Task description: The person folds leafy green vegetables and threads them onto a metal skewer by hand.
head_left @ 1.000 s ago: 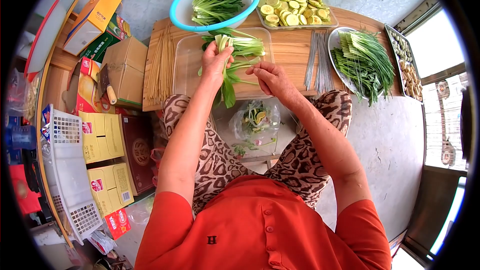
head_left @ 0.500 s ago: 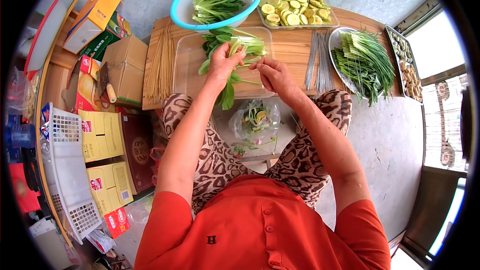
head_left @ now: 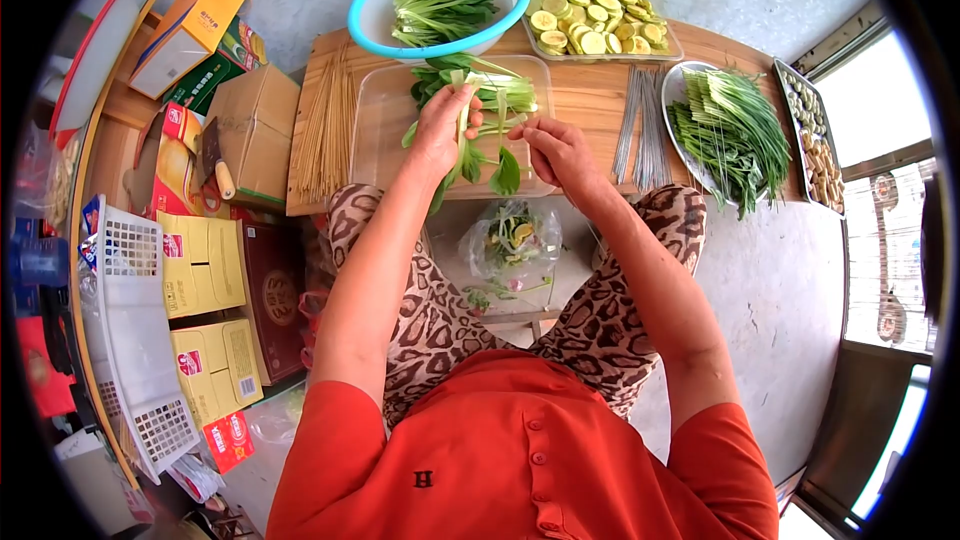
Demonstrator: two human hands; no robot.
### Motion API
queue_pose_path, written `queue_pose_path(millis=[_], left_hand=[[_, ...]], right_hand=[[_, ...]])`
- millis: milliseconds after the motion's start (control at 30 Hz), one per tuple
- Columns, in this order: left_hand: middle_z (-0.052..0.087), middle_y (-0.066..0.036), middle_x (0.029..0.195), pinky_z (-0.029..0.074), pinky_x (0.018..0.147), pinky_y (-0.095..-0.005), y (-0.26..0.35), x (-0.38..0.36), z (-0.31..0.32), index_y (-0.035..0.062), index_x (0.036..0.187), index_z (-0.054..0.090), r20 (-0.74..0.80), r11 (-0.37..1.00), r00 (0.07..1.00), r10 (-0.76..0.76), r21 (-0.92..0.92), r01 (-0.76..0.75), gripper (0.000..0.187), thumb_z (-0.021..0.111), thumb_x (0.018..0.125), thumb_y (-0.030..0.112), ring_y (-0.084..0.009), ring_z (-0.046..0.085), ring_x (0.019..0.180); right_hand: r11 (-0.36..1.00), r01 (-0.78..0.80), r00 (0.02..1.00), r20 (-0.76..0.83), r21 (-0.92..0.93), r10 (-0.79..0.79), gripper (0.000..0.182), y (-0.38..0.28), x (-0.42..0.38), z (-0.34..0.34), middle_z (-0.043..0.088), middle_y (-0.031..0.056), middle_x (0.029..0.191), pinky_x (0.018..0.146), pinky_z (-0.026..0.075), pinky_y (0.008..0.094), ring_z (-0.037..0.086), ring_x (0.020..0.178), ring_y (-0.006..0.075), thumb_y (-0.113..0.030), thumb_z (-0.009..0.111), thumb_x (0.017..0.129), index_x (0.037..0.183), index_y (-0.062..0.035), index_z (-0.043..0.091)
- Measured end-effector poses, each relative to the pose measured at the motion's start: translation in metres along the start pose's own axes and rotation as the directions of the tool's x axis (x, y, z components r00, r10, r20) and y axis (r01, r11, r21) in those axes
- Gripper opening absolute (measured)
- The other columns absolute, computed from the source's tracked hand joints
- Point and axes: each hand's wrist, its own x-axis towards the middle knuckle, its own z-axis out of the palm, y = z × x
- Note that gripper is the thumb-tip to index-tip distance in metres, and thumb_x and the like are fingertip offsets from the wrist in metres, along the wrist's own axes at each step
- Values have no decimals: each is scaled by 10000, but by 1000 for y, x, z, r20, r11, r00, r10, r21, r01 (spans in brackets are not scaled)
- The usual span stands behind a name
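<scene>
My left hand is closed around pale green stalks of a leafy green, with leaves hanging below the fingers. To its right, my right hand is pinched, its fingertips close to a single leaf that dangles on its stem between the hands. Whatever the right fingertips hold is too thin to make out. Both hands are above a clear plastic tray, where more leafy greens lie behind the left hand.
Behind the tray stands a blue-rimmed bowl of greens beside a tray of zucchini slices. Wooden skewers lie left, metal skewers right, near a plate of chives. A plastic bag of scraps sits below the table.
A leaf on its stem now hangs between my hands. The left hand's stalks have turned more upright, and my right hand has shifted slightly right.
</scene>
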Motion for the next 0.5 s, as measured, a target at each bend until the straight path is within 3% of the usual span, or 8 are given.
queue_pose_path(millis=[167, 500], left_hand=[[583, -42, 832, 425, 516, -272, 1, 4, -5, 72, 986, 576, -106, 984, 994, -35, -179, 15, 202, 648, 889, 234, -153, 559, 670], [596, -54, 838, 438, 536, -281, 2, 4, -2, 73, 984, 604, -54, 969, 997, -48, -244, 33, 181, 650, 885, 218, -164, 562, 671]], right_hand=[[1000, 1, 999, 36, -20, 0, 240, -2, -4, 1, 366, -46, 458, 364, 207, 220, 276, 362, 48, -174, 442, 963, 990, -15, 620], [999, -20, 997, 71, -32, 22, 238, -3, -5, 6, 379, -50, 477, 379, 217, 209, 290, 381, 41, -174, 442, 966, 1008, -27, 625]])
